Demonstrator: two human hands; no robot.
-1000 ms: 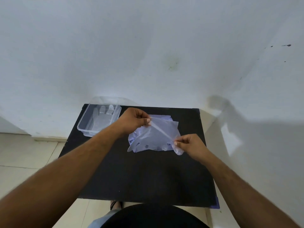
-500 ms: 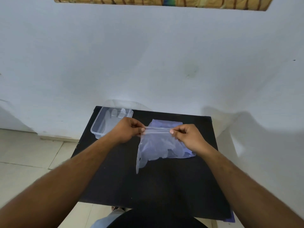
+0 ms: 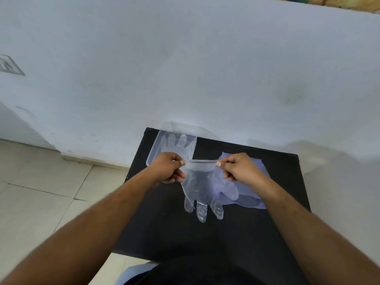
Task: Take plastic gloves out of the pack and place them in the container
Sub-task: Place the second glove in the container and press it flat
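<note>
The near end of the clear plastic container [image 3: 174,145] is hidden behind the left hand [image 3: 167,170]. The purple-tinted plastic pack [image 3: 249,199] is partly covered beneath the right hand [image 3: 239,168]. Both forearms are cut off by the frame's lower edge.

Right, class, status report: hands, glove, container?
Left hand and right hand pinch glove cuff. Fingers hang down. Container open, one glove inside. Path clear.

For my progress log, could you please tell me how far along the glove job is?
Done: one glove lies in the clear container. In hand: the left hand and right hand pinch the cuff of a plastic glove, fingers hanging. Left: placing it, then emptying the pack.
</note>
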